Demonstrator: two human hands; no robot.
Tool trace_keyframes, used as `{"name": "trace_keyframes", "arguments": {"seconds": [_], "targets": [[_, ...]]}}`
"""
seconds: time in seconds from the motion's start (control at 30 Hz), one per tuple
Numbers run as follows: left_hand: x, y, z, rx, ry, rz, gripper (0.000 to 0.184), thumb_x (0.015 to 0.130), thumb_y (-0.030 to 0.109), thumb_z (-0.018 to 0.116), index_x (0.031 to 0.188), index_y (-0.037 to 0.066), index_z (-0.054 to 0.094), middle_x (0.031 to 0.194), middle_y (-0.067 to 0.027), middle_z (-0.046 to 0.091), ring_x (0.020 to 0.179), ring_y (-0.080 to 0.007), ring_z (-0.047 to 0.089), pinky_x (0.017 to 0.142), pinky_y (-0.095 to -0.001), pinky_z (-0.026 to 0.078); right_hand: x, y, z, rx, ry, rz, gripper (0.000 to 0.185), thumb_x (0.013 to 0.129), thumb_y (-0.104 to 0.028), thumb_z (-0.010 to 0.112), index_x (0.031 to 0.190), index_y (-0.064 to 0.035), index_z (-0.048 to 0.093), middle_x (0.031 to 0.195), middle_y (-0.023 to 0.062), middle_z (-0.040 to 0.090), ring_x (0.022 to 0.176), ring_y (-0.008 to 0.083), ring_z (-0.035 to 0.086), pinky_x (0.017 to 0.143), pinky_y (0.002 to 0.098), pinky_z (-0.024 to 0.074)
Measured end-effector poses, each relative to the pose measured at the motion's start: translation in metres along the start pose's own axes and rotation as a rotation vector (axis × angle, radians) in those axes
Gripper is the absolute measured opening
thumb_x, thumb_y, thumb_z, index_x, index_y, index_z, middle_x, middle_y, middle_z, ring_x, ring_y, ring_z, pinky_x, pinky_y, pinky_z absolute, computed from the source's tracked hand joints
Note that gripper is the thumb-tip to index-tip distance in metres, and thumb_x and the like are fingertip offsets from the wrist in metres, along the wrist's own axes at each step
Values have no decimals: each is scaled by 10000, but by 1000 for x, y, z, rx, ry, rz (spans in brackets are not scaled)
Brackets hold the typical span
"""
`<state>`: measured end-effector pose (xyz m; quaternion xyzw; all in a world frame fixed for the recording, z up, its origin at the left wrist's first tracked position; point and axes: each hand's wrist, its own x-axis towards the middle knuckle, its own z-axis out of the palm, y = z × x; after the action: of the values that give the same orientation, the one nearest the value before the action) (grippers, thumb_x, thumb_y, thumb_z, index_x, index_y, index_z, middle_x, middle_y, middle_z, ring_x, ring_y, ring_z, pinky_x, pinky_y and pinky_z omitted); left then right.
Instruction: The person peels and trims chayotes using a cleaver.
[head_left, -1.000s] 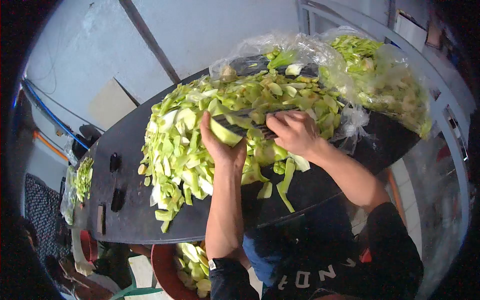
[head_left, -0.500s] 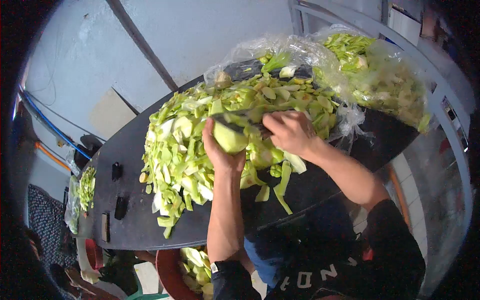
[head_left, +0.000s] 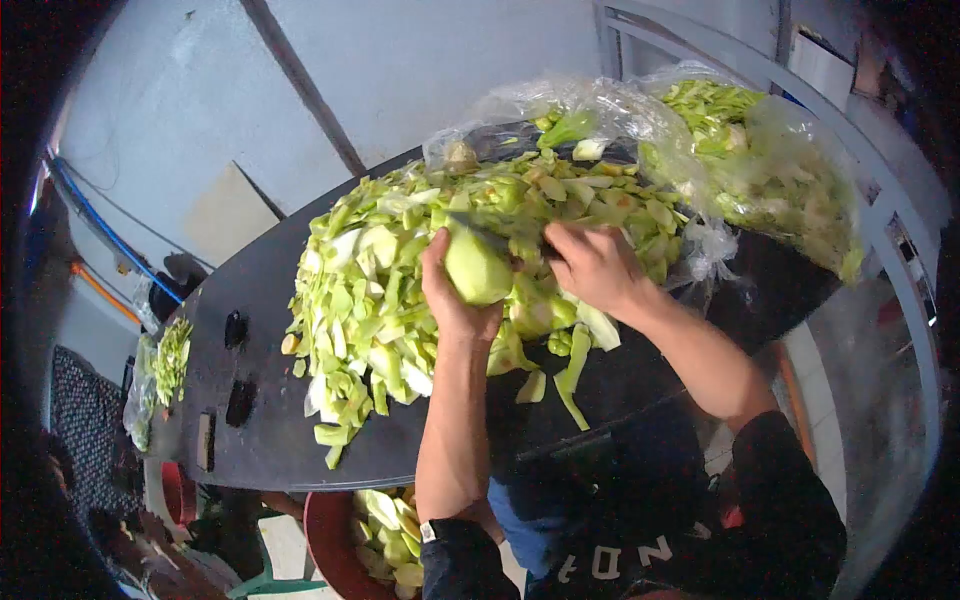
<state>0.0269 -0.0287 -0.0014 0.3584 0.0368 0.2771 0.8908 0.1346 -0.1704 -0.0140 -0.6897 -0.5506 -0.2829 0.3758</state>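
Note:
My left hand [head_left: 458, 300] is wrapped round a rounded, pale green peeled vegetable [head_left: 477, 268], gripping it from below and the left. A knife [head_left: 492, 232], its blade smeared by motion, lies across the top of the vegetable. My right hand [head_left: 598, 268] is closed round the knife's handle, which the fingers mostly hide. Beneath and behind both hands spreads a large heap of green peelings [head_left: 385, 270]. One long strip of peel [head_left: 572, 375] lies near the front edge of the heap.
The heap sits on a dark table [head_left: 260, 440]. Clear plastic bags of greens [head_left: 770, 190] stand at the back right, beside a metal rail [head_left: 905, 270]. Below the front edge, a reddish tub [head_left: 330, 535] holds pale pieces. Small dark objects [head_left: 240, 402] lie at the left.
The knife has turned and shifted slightly up along the vegetable, uncovering more of its pale side. My right hand has moved slightly right. The whole view has shifted a little.

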Motion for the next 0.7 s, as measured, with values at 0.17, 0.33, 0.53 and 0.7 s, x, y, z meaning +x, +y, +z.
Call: {"name": "trace_keyframes", "arguments": {"seconds": [0.17,0.33,0.53,0.7], "targets": [[-4,-6,-5,-83,98,46,415,888,430,505,1096,76,564,997,-99,638,872,-272,635,778,-427,527,3,-8,10,28,40,-172,272,671,-39,647,937,-29,592,747,134,620,654,320,635,549,424,506],[0,5,-4,-5,-157,-57,470,867,454,526,1139,74,578,942,-112,637,831,-272,620,725,-413,513,4,11,1,-136,-72,225,183,755,-48,618,917,-36,533,783,142,638,706,361,636,583,440,505],[1,7,6,-249,154,-31,473,927,460,457,1159,64,573,1060,-120,627,946,-260,601,820,-420,488,2,5,4,-74,-28,178,232,710,-12,649,892,-42,509,769,148,624,688,366,621,568,435,495],[3,6,-26,-183,56,3,453,922,462,471,1145,88,596,1072,-124,656,953,-273,627,855,-430,513,1,-23,3,-145,89,-275,133,736,-76,586,868,-67,569,671,58,585,614,234,637,523,348,520]]}}
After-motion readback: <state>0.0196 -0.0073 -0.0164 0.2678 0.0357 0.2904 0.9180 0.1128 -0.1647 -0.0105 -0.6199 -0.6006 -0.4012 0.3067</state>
